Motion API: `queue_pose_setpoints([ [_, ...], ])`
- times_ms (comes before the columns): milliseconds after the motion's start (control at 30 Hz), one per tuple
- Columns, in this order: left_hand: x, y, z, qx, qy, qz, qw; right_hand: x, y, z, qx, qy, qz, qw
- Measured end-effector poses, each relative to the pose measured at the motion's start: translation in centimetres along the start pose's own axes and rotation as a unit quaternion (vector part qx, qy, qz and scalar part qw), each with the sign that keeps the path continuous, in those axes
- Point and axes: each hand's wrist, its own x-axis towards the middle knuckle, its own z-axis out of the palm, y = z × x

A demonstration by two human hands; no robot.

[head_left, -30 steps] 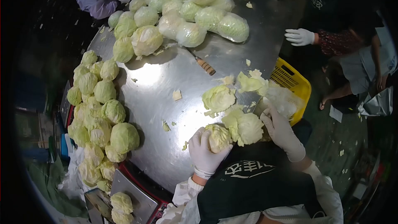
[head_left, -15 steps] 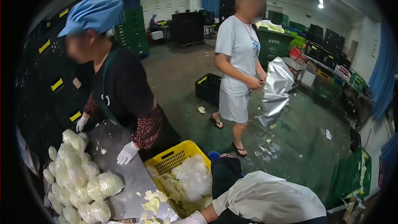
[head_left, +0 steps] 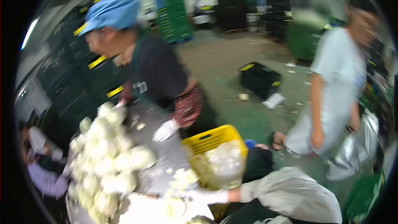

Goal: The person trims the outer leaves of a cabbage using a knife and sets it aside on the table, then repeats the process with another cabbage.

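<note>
My right hand (head_left: pixel 205 196), in a white glove and smeared by motion, reaches in from the lower right past the yellow crate. It is at loose pale leaf scraps (head_left: pixel 184 179) and beside a pale, roundish cabbage-like piece (head_left: pixel 176 207); whether its fingers hold anything is not visible. My left hand is not in view. A tall heap of pale green cabbages (head_left: pixel 105 157) covers the left of the metal table (head_left: pixel 159 164). A thin brown handle-like thing (head_left: pixel 152 196) lies between heap and scraps.
The yellow crate (head_left: pixel 215 135) holds leaves and clear plastic. Across the table, a co-worker in a blue cap (head_left: pixel 112 12) rests a gloved hand (head_left: pixel 166 130) on it. A person at right (head_left: pixel 336 74) has a silver bag (head_left: pixel 356 145). A black crate (head_left: pixel 259 81) stands on the floor.
My view has swung left, so the table and crate appear farther right and more of my right forearm shows. The standing person is now farther right, leaning, with the silver bag lower.
</note>
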Motion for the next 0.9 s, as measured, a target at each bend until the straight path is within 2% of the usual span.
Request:
queue_pose_setpoints([
  [33,-0.6,-0.3,0.2,0.008,0.002,-0.019,1.0,0.5,1.0,0.0,-0.045,-0.017,-0.045,0.998],
  [100,0.0,1.5,-1.4,0.06,-0.058,-0.076,0.994,-0.8,-6.3,-2.6,-0.105,-0.152,-0.018,0.983],
  [167,-1.0,-0.4,-0.5,0.111,-0.09,-0.083,0.986,-1.0,-7.2,-0.7,-0.057,-0.214,-0.042,0.974],
  [200,-0.6,0.7,-1.4,0.076,-0.098,-0.106,0.987,-1.1,-7.9,0.0,-0.052,-0.258,-0.065,0.963],
  [267,0.1,2.5,-1.8,0.036,-0.102,-0.135,0.985,-1.2,-8.4,1.2,-0.071,-0.296,-0.024,0.952],
  [300,0.1,2.4,-1.5,0.032,-0.102,-0.142,0.984,-0.4,-6.9,2.0,-0.041,-0.35,-0.003,0.936],
  [333,0.3,1.9,-1.7,0.012,-0.134,-0.146,0.98,0.1,-5.9,2.6,0.019,-0.38,0.083,0.921],
  [367,0.0,1.5,-2.0,0.025,-0.115,-0.167,0.979,0.1,-8.5,1.5,0.037,-0.378,0.069,0.922],
  [400,-0.2,0.8,-2.1,0.066,-0.097,-0.114,0.987,0.5,-6.2,2.2,0.075,-0.388,0.04,0.918],
  [433,-0.5,0.6,-2.1,0.108,-0.083,-0.063,0.989,0.8,-6.3,1.6,0.066,-0.412,0.055,0.907],
  [633,-1.7,-0.4,-2.0,0.084,-0.086,-0.07,0.99,0.7,-5.9,1.8,0.077,-0.407,0.08,0.907],
  [700,-1.8,-0.3,-2.3,0.061,-0.07,-0.067,0.993,0.6,-3.7,2.3,0.056,-0.355,0.093,0.928],
  [733,-1.9,-0.4,-2.2,0.071,-0.073,-0.062,0.993,0.2,-5.9,2.1,0.073,-0.315,0.046,0.945],
  [767,-2.2,-0.5,-2.2,0.068,-0.075,-0.067,0.993,0.1,-4.9,2.2,0.074,-0.319,0.051,0.944],
  [833,-2.5,-0.9,-2.6,0.078,-0.081,-0.064,0.992,1.0,-2.1,2.0,0.024,-0.238,0.105,0.965],
  [900,-2.5,-0.6,-3.6,0.09,-0.078,-0.08,0.99,1.3,-3.4,0.2,0.014,-0.215,0.14,0.967],
])
